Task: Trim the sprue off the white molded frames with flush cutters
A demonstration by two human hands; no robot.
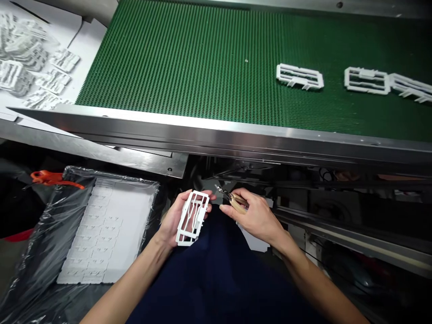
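Note:
My left hand (173, 219) is closed round the edges of a white plastic frame (194, 216), a slotted part with thin bars across its openings. It is held tilted above my lap, and it may be two such frames stacked. In my right hand (261, 218) is a pair of cutting pliers (238, 202) with tan handles. Their metal jaws point up and to the left, a short way from the frame and not touching it.
A green ribbed conveyor belt (189, 58) with a metal edge (202, 130) runs across, carrying several white frames (300, 76). White parts (22, 49) lie heaped at upper left. Below, a plastic-lined box (153, 189) holds rows of flat white parts (96, 234); an orange tool (56, 177) rests beside it.

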